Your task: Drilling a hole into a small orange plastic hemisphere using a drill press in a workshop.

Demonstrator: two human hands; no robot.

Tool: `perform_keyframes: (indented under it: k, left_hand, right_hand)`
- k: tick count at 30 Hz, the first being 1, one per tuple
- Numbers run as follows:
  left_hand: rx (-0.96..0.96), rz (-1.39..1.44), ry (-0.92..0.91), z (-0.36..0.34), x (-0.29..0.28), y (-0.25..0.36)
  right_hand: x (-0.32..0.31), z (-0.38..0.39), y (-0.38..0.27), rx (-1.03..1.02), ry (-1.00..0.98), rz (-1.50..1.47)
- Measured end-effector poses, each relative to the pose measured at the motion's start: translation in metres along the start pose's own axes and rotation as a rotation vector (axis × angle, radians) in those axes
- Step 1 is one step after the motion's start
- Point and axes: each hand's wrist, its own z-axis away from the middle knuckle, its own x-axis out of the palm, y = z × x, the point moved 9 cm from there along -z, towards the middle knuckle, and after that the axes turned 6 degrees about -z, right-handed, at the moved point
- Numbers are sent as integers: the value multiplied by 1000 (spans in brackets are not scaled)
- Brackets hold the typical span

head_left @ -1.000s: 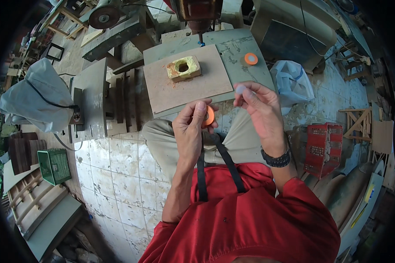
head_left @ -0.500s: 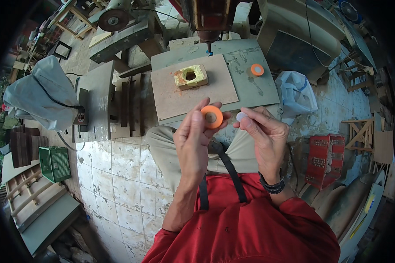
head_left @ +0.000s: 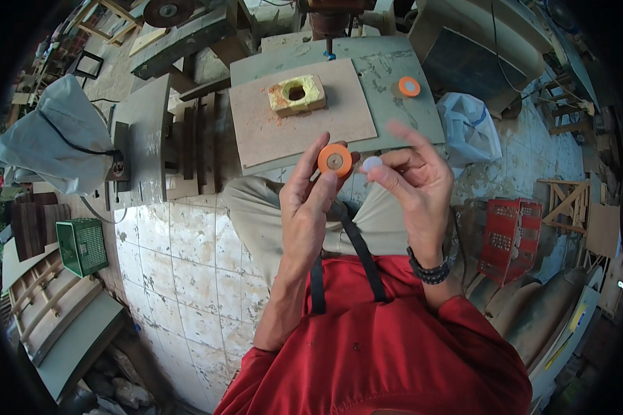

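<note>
My left hand (head_left: 302, 207) grips an orange disc (head_left: 336, 149) by its edge. A round recess with a brownish floor shows in the disc's face. Close to its right side, my right hand (head_left: 417, 190) pinches a small whitish disc (head_left: 372, 164) between thumb and a finger; its other fingers are raised and partly blurred. The two discs are apart. Beyond my hands, a wooden block with a yellow top and a round hole (head_left: 315, 104) sits on a flat board (head_left: 325, 131). Another orange disc, with a pale centre (head_left: 409, 86), lies to the right on the grey-green table (head_left: 387, 66).
A drill press bit (head_left: 329, 50) hangs over the table's far part. Orange shavings lie around the block. A white sack (head_left: 469, 128) stands right of the table, a red crate (head_left: 511, 238) farther right. At left are a cloth-covered machine (head_left: 59, 138) and a green basket (head_left: 82, 247).
Both hands have moved slightly up in the picture. The whitish disc has come nearer the orange disc, and my right fingers have lifted and spread. The table also appears higher as the view shifts.
</note>
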Motion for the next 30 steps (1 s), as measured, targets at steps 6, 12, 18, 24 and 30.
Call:
perform_keyframes:
  k: [6, 12, 18, 24, 30]
  left_hand:
    - [80, -81, 8, -3, -2, -5]
    - [78, -114, 24, -1, -3, -5]
    - [43, -20, -42, 1, 5, -4]
    - [-5, -53, -4, 0, 2, -11]
    - [61, -161, -39, 1, 5, -13]
  right_hand:
    - [-4, -3, 11, 26, -6, -66]
    - [-5, 2, -1, -1, -16, -147]
    - [1, 0, 8, 49, -104, -69]
    - [10, -2, 20, 165, -120, 0]
    - [8, -6, 30, 21, -138, 107]
